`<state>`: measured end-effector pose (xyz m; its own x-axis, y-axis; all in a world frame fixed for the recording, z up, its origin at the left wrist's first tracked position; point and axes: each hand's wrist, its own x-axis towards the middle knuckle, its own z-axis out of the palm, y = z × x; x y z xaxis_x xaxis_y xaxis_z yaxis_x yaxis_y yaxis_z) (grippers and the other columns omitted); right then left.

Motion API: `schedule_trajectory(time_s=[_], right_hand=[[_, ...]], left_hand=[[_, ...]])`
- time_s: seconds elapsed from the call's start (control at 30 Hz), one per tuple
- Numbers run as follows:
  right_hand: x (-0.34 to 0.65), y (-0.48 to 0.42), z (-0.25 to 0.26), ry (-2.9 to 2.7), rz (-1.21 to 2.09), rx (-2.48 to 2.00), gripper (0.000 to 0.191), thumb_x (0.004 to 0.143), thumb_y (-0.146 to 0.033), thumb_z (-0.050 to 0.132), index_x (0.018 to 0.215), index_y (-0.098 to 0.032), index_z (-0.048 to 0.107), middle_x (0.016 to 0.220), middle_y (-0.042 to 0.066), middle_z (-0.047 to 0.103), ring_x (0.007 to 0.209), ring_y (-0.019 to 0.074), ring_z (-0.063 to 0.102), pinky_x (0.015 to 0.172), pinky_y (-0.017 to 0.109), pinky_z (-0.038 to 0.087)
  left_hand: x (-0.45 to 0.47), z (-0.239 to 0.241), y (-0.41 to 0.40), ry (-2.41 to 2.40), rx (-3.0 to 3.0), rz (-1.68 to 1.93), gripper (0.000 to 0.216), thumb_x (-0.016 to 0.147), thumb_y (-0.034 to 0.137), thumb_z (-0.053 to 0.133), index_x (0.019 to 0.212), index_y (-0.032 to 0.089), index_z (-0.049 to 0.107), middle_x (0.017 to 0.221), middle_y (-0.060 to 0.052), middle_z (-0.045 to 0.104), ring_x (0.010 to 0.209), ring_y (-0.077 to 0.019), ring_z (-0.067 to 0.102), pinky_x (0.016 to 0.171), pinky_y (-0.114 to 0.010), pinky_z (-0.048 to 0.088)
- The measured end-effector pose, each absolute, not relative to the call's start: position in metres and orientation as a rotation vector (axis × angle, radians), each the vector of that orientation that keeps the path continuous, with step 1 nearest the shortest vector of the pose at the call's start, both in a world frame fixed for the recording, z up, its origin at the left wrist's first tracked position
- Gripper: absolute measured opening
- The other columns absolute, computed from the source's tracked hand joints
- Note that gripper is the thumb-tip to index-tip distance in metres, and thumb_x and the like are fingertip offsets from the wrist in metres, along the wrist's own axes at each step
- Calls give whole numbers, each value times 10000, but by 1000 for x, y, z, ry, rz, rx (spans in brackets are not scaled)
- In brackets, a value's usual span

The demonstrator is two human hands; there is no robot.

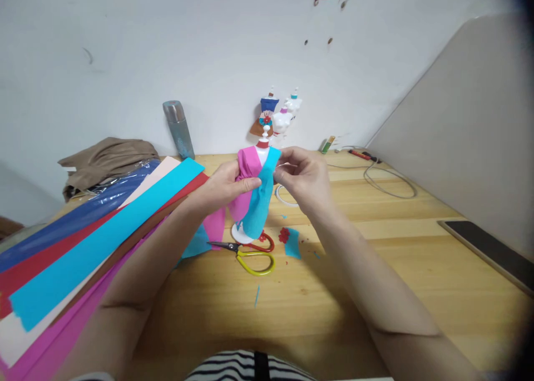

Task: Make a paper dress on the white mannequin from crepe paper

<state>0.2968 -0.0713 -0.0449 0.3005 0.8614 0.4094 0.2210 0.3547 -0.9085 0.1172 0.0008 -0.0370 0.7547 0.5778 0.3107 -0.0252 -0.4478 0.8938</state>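
A small white mannequin point(262, 154) with a red neck band stands on a round white base point(240, 235) in front of me. Pink crepe paper point(249, 163) drapes one side of it, and a blue crepe paper strip point(259, 206) runs from the other shoulder down its front. My left hand point(227, 185) grips the mannequin around its body, thumb pressed over the papers. At the shoulder, the fingers of my right hand point(304, 178) pinch the blue strip's edge. Scissors point(237, 248) with red and yellow handles lie below, beside the base.
Crepe paper strips point(108, 225) in several colours lie at the left. Behind are a flask point(178, 129), brown cloth point(108, 161) and dressed mannequins point(269, 105). A blue scrap point(293, 245) with a red flower lies near the scissors. A phone point(484, 253) and cable point(390, 194) are right.
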Motion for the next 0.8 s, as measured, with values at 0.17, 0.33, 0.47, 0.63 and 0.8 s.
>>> schedule_trajectory(time_s=[0.17, 0.33, 0.47, 0.63, 0.8], right_hand=[[298, -70, -48, -1240, 519, -1146, 204, 703, -257, 799, 804, -255, 621, 721, -14, 620, 603, 162, 616, 577, 348, 548], [300, -68, -49, -1251, 460, -1123, 182, 676, -236, 778, 763, -251, 619, 694, -7, 645, 618, 158, 592, 586, 328, 491], [302, -75, -40, -1264, 585, -1137, 188, 683, -317, 799, 758, -236, 647, 696, 10, 682, 637, 169, 616, 605, 326, 503], [306, -83, -32, -1421, 648, -1203, 310, 708, -479, 837, 859, -228, 735, 832, 46, 763, 760, 212, 673, 704, 370, 541], [307, -80, -36, -1453, 533, -1297, 254, 695, -439, 835, 780, -232, 716, 782, 38, 719, 698, 195, 613, 644, 365, 485]], left_hand=[[117, -37, 0, 389, 1924, 731, 438, 874, 383, 709, 1230, 129, 701, 1237, -107, 760, 1170, -283, 699, 1011, -411, 558], [116, -33, -3, 443, 1911, 713, 398, 875, 369, 703, 1196, 133, 711, 1163, -87, 770, 1093, -266, 717, 938, -384, 580], [116, -35, -1, 458, 1891, 723, 397, 856, 387, 717, 1157, 129, 715, 1134, -87, 778, 1086, -274, 718, 948, -400, 576], [118, -41, 6, 411, 1845, 752, 475, 832, 454, 763, 1169, 124, 712, 1196, -117, 776, 1163, -306, 706, 1039, -451, 540], [117, -44, 10, 398, 1785, 734, 472, 849, 435, 755, 1203, 129, 696, 1244, -121, 765, 1184, -296, 702, 1035, -436, 540]])
